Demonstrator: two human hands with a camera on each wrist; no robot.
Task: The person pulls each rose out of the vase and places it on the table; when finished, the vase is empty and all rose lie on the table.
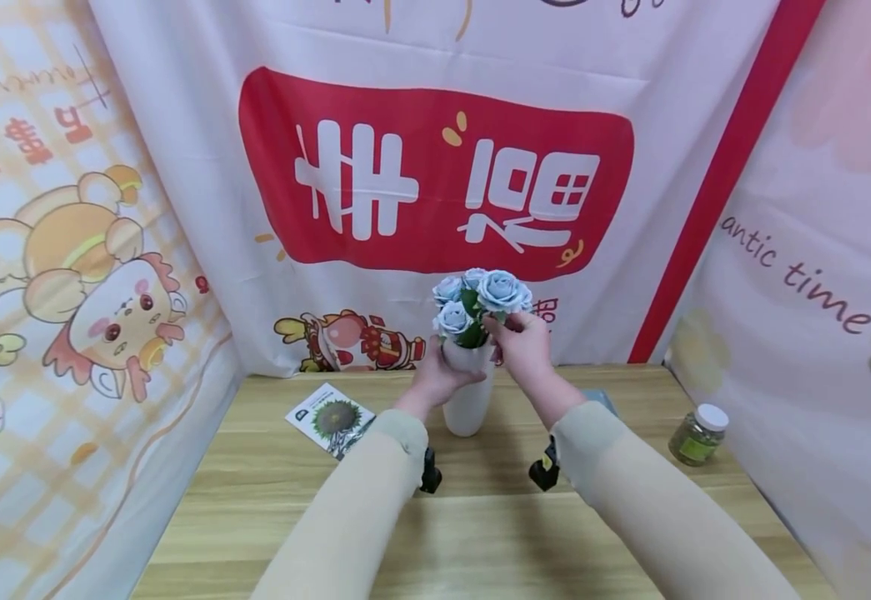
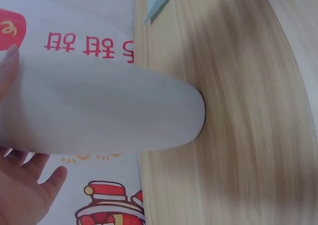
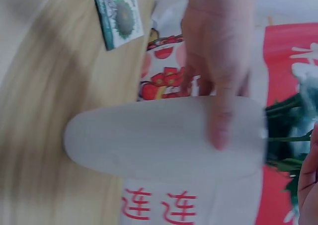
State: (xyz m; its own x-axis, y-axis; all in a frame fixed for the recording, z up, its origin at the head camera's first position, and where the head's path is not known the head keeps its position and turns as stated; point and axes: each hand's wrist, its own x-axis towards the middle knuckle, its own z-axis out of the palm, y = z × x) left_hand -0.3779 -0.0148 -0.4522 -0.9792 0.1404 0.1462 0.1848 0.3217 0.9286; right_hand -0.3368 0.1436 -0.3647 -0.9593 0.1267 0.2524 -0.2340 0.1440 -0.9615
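A white vase (image 1: 467, 404) stands upright on the wooden table, holding a bunch of pale blue artificial roses (image 1: 501, 290) with green leaves. My left hand (image 1: 435, 375) grips the vase near its rim; in the right wrist view, its thumb (image 3: 221, 125) lies across the vase wall. On the right, just above the rim, my right hand (image 1: 525, 346) pinches one rose just below its bloom. Stems and leaves (image 3: 285, 135) come out of the vase mouth in the right wrist view. The vase's base (image 2: 196, 113) rests on the tabletop.
A packet with a round green-edged plant picture (image 1: 333, 417) lies left of the vase. A light blue flat item (image 1: 600, 402) is partly hidden behind the right forearm. A white-lidded jar (image 1: 698, 435) stands at the right. Printed cloth (image 1: 435, 50) hangs behind the table.
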